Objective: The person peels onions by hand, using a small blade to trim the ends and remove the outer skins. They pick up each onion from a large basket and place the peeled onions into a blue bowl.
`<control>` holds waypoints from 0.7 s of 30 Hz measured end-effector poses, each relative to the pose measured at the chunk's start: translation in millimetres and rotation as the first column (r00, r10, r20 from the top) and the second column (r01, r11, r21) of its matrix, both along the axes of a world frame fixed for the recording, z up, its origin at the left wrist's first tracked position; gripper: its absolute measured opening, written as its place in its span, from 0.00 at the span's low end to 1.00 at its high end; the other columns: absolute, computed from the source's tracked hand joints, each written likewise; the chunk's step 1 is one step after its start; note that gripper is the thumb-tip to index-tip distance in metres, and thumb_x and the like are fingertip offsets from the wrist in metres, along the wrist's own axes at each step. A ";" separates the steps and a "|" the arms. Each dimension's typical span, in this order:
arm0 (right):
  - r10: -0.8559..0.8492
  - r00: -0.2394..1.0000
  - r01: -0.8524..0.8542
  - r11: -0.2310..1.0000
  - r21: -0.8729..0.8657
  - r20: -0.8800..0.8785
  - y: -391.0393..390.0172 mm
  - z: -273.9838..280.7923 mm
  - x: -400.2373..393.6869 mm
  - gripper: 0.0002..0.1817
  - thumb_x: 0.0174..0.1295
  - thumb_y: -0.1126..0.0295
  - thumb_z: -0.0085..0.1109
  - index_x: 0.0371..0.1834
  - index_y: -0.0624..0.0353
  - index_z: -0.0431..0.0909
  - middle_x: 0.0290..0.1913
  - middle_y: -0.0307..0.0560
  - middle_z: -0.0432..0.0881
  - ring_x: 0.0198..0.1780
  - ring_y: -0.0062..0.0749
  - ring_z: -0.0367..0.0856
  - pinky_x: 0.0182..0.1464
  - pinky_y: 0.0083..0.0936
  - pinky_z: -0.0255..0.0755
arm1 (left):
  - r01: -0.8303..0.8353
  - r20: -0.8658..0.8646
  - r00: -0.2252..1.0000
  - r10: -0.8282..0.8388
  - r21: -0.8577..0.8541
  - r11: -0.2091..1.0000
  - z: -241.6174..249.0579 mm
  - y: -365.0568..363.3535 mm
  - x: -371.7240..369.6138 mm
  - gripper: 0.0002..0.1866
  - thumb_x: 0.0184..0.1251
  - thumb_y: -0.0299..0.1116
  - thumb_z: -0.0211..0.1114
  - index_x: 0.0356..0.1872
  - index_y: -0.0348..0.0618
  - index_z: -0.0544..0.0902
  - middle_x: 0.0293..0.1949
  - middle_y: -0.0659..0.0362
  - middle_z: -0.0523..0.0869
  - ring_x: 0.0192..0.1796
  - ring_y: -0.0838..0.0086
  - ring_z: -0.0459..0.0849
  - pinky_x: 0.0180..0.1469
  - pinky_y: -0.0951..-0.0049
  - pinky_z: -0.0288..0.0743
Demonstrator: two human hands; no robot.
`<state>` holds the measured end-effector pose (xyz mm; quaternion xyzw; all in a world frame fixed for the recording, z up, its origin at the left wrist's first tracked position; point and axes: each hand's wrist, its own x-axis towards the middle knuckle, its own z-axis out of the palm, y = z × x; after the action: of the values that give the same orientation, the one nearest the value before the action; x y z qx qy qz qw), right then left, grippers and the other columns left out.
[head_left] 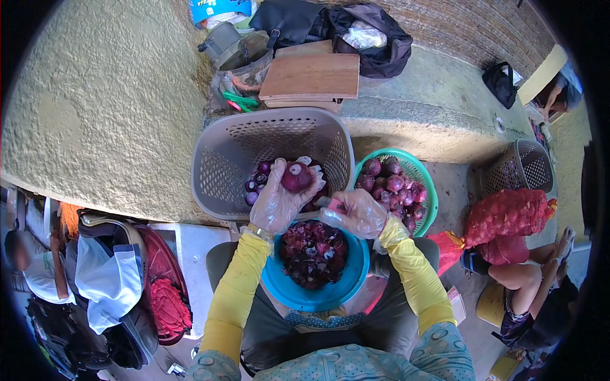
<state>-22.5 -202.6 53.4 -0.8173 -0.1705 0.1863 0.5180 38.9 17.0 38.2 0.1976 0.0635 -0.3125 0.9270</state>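
Taking the blue bowl [316, 293] in the person's lap as the landmark, and going left to right: up and to its left stands the grey basket [219, 166], with a few peeled red onions lying in its bottom. The left hand [284, 198], in a thin clear glove, is raised just above the bowl's far rim and over the basket's near edge, its fingers closed around a peeled red onion [297, 177]. The right hand [356, 213], also gloved, sits just above the bowl's upper right rim, curled shut on something small; it may be a knife handle, but I cannot tell. The bowl itself holds a heap of dark onion skins. Up and to its right is the green basket [427, 184], full of red onions.

The step looks like dropping a finished onion among the peeled ones. It goes best if the left hand reaches well past the grey basket's rim before letting go, so the onion lands inside and not in the skins, while the right hand keeps whatever it holds pointed away from the glove.
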 end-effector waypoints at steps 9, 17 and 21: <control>-0.319 0.897 0.348 0.936 -0.045 0.306 2.6 10.6 4.7 0.26 0.61 0.46 0.74 0.33 0.63 0.84 0.22 0.56 0.82 0.26 0.46 0.85 0.32 0.38 0.77 | 0.199 0.043 0.974 -0.224 0.311 0.929 -3.4 -0.8 -6.6 0.33 0.83 0.59 0.50 0.62 0.33 0.76 0.53 0.47 0.85 0.54 0.62 0.87 0.54 0.58 0.89; -0.313 0.884 0.353 0.934 -0.055 0.348 6.4 6.0 7.1 0.28 0.59 0.44 0.75 0.32 0.63 0.84 0.21 0.57 0.81 0.25 0.45 0.83 0.32 0.38 0.77 | 0.133 0.038 0.988 -0.148 0.260 0.956 -9.9 -12.9 -12.5 0.32 0.83 0.60 0.49 0.59 0.36 0.77 0.50 0.51 0.86 0.51 0.66 0.88 0.54 0.63 0.88; -0.327 0.871 0.371 0.927 -0.055 0.366 8.9 0.3 7.5 0.27 0.59 0.46 0.75 0.33 0.64 0.84 0.19 0.56 0.80 0.21 0.39 0.82 0.30 0.35 0.76 | 0.145 0.042 0.986 -0.158 0.223 0.964 -12.7 -14.5 -12.2 0.31 0.83 0.60 0.50 0.59 0.39 0.77 0.51 0.52 0.86 0.51 0.65 0.87 0.53 0.63 0.87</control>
<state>-15.0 -193.7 53.6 -0.8850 -0.0973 -0.0486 0.4527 26.7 2.6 25.5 0.3119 0.0544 -0.3677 0.8744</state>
